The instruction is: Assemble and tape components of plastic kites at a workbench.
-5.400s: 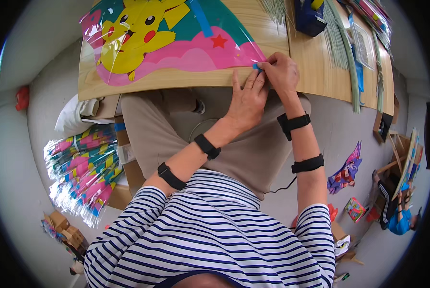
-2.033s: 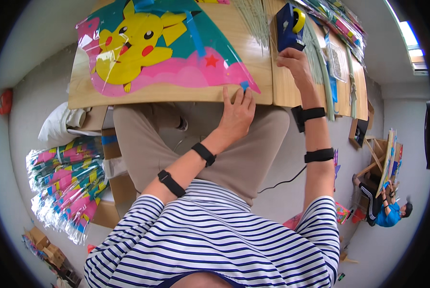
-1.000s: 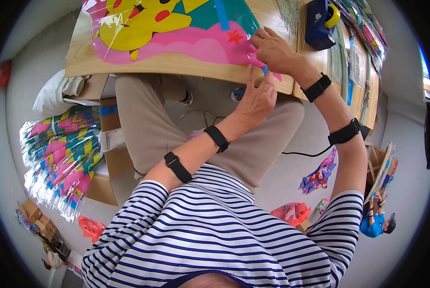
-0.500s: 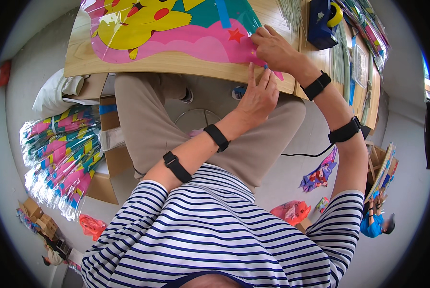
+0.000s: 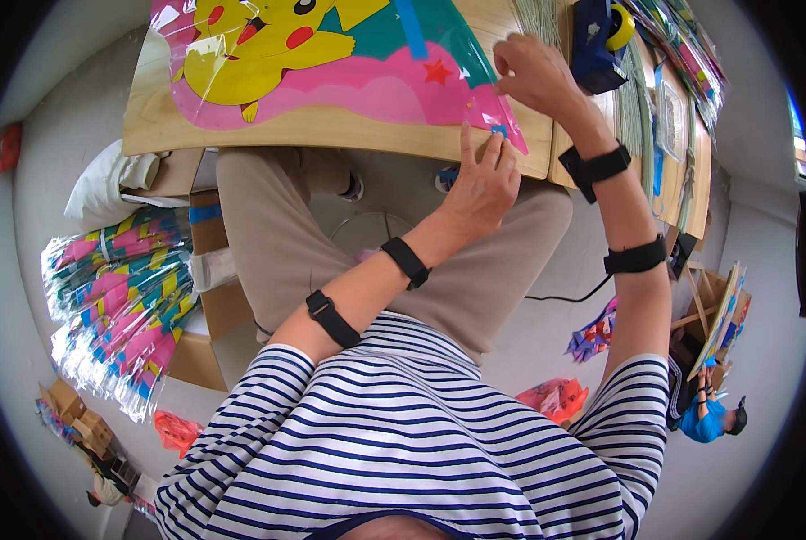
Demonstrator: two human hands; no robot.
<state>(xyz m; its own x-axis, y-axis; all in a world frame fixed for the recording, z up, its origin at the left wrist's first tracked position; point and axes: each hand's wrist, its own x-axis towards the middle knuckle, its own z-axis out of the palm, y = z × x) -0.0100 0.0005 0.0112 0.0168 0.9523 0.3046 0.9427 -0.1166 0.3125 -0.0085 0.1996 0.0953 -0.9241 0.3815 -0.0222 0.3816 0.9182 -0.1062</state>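
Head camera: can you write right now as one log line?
sheet: on table | left hand: fingers at sheet's corner, by blue tape | right hand: bent fingers, near sheet's right edge

A grey floor (image 5: 538, 337) is bounded by pale walls (image 5: 16, 333), bent at the left and right of the frame. A wooden table (image 5: 146, 117) is set across the top. Boxes (image 5: 90, 427) are stacked at lower left; a bright window (image 5: 798, 144) is glimpsed at upper right.
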